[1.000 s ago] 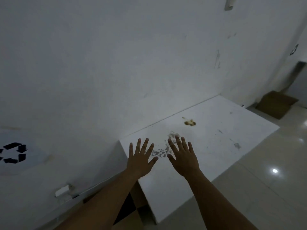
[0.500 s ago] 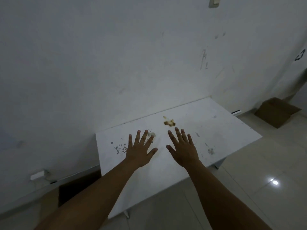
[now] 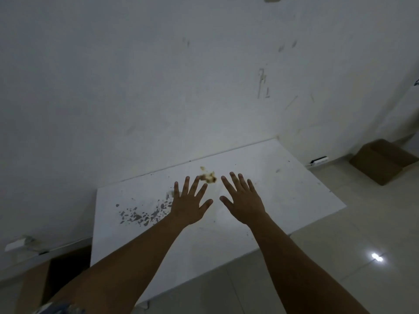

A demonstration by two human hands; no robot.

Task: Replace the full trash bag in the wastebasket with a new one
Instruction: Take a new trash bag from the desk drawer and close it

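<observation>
Head view, read left to right. Far left of the left grip, low against the wall (image 3: 158, 75): a small white fitting (image 3: 15, 244) and, below it, a brown cardboard box (image 3: 45, 284) partly under the worktop (image 3: 294, 200). Between box and left grip, grey flecks (image 3: 140, 215) scatter over the white worktop surface. Left grip (image 3: 189, 203): fingers straight and spread apart, palm down over the worktop, holding nothing. Just beyond its fingertips, a yellowish-brown smear (image 3: 208, 176). Right grip (image 3: 243, 201): likewise splayed and holding nothing, just beside the left, thumbs near but apart. Right of the right grip, on the tiled floor (image 3: 340, 257): a bright light reflection (image 3: 377, 257) and, farther back by the wall, a second cardboard box (image 3: 383, 164). No wastebasket or trash bag appears in this view; no legible writing.
</observation>
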